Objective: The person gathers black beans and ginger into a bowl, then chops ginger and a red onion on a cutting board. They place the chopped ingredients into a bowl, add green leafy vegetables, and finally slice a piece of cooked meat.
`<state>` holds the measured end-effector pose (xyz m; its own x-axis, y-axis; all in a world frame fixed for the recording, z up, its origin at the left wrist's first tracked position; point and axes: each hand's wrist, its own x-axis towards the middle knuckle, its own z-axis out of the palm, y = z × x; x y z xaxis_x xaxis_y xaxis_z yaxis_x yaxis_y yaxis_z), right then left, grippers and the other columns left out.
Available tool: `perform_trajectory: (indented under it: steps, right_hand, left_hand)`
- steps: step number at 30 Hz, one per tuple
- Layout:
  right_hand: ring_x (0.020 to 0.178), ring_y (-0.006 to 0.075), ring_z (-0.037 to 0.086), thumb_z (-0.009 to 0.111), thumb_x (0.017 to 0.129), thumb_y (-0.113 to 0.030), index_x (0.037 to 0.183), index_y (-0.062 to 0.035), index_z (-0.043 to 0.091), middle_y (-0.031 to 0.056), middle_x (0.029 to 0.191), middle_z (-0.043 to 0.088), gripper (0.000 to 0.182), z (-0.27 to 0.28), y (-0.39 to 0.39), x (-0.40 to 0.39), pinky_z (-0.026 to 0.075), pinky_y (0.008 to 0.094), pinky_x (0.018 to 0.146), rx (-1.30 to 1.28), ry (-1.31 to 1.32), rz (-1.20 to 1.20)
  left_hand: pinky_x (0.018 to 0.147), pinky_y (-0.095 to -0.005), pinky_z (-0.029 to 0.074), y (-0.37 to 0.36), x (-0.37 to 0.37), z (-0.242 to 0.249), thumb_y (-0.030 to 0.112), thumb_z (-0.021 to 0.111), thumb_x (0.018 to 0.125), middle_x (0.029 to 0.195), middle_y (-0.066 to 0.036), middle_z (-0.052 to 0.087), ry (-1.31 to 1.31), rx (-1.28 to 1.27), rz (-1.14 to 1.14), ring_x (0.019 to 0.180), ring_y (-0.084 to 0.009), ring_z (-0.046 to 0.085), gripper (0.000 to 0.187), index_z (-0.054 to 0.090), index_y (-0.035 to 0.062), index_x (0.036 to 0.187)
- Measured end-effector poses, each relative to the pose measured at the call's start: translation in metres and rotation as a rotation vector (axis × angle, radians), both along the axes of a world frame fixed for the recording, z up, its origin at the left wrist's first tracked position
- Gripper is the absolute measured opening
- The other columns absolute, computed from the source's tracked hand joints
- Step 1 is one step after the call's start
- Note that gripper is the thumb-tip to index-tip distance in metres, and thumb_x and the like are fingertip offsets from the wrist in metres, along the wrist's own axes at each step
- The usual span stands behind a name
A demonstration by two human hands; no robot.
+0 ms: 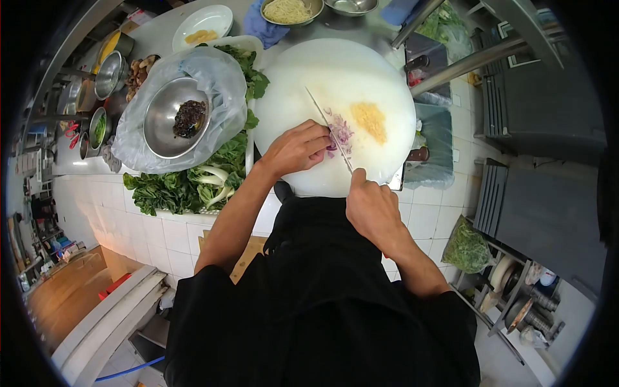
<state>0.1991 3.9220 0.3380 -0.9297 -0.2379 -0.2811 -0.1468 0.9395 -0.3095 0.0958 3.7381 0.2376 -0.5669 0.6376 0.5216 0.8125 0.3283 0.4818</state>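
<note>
My right hand (375,209) is wrapped round the handle of a knife (317,104), its long thin blade pointing up and left across a round white cutting board (290,71). Curled fingertips of my left hand (298,148) rest against the blade's left side, pressing on a piece of red onion (331,147) that they mostly hide. Chopped red onion (343,131) lies loose around the blade. Farther right on the board is a patch of finely minced pale yellow food (369,121), perhaps garlic or ginger.
Left of the board, a steel bowl (155,122) with dark contents sits on plastic over leafy greens (164,193). Behind are a white plate (222,20), a blue cloth (261,29) and a bowl of noodles (290,11). A metal post (464,66) rises at the right.
</note>
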Motion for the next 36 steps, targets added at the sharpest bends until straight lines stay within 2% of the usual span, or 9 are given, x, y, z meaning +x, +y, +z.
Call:
perform_trajectory:
  steps: [8, 16, 21, 28, 30, 32, 36]
  right_hand:
    - [0.059, 0.0416, 0.065, 0.051, 0.079, 0.000, 0.084, 0.0032, 0.046, 0.0243, 0.062, 0.061, 0.008, -0.009, -0.006, -0.011, 0.053, 0.0498, 0.053, 0.024, 0.028, 0.000]
    - [0.067, 0.0465, 0.065, 0.050, 0.080, 0.000, 0.087, 0.0056, 0.046, 0.0294, 0.070, 0.062, 0.010, -0.009, -0.004, -0.019, 0.053, 0.0536, 0.060, 0.026, -0.072, -0.027]
    - [0.069, 0.0476, 0.064, 0.050, 0.080, 0.000, 0.091, 0.0071, 0.047, 0.0307, 0.072, 0.062, 0.014, -0.034, -0.002, -0.038, 0.052, 0.0546, 0.063, -0.041, -0.015, -0.042]
    - [0.070, 0.0480, 0.064, 0.049, 0.080, -0.001, 0.090, 0.0074, 0.048, 0.0318, 0.071, 0.062, 0.013, 0.007, 0.001, -0.016, 0.052, 0.0551, 0.064, 0.013, -0.125, -0.026]
    - [0.070, 0.0481, 0.064, 0.049, 0.079, -0.001, 0.090, 0.0076, 0.048, 0.0322, 0.071, 0.062, 0.013, -0.002, -0.001, -0.017, 0.052, 0.0553, 0.064, 0.006, -0.151, -0.037]
    - [0.070, 0.0484, 0.064, 0.050, 0.078, 0.000, 0.089, 0.0081, 0.047, 0.0335, 0.071, 0.062, 0.013, -0.029, -0.004, -0.029, 0.052, 0.0558, 0.065, -0.077, -0.010, -0.030]
    - [0.069, 0.0487, 0.064, 0.049, 0.078, 0.001, 0.088, 0.0084, 0.047, 0.0336, 0.071, 0.062, 0.013, -0.007, -0.005, -0.023, 0.052, 0.0558, 0.064, -0.042, -0.042, -0.020]
  left_hand:
    - [0.073, -0.0326, 0.052, 0.002, -0.003, 0.004, -0.002, 0.067, 0.064, 0.093, -0.006, 0.061, -0.051, -0.015, 0.001, 0.086, -0.0240, 0.059, 0.021, 0.065, 0.0026, 0.085]
    - [0.077, -0.0335, 0.051, 0.002, -0.005, 0.005, -0.001, 0.065, 0.065, 0.096, -0.007, 0.060, -0.078, -0.036, -0.018, 0.088, -0.0263, 0.057, 0.022, 0.063, 0.0023, 0.087]
    - [0.077, -0.0338, 0.051, 0.003, -0.005, 0.002, 0.000, 0.066, 0.066, 0.095, -0.008, 0.060, -0.088, -0.012, -0.024, 0.088, -0.0269, 0.057, 0.022, 0.063, 0.0024, 0.087]
    - [0.078, -0.0343, 0.051, 0.001, -0.005, 0.003, -0.002, 0.068, 0.066, 0.097, -0.008, 0.062, -0.110, -0.033, -0.026, 0.090, -0.0268, 0.059, 0.024, 0.064, 0.0019, 0.090]
    - [0.078, -0.0344, 0.051, 0.001, -0.005, 0.003, -0.002, 0.068, 0.066, 0.096, -0.008, 0.062, -0.112, -0.024, -0.024, 0.090, -0.0269, 0.059, 0.024, 0.064, 0.0020, 0.090]
    - [0.077, -0.0346, 0.051, 0.002, -0.004, 0.002, -0.003, 0.068, 0.066, 0.095, -0.008, 0.062, -0.110, -0.017, -0.019, 0.089, -0.0270, 0.059, 0.024, 0.064, 0.0021, 0.089]
    - [0.075, -0.0351, 0.052, 0.000, -0.006, 0.002, -0.002, 0.069, 0.066, 0.095, -0.007, 0.062, -0.107, -0.012, -0.024, 0.088, -0.0272, 0.059, 0.023, 0.064, 0.0023, 0.089]
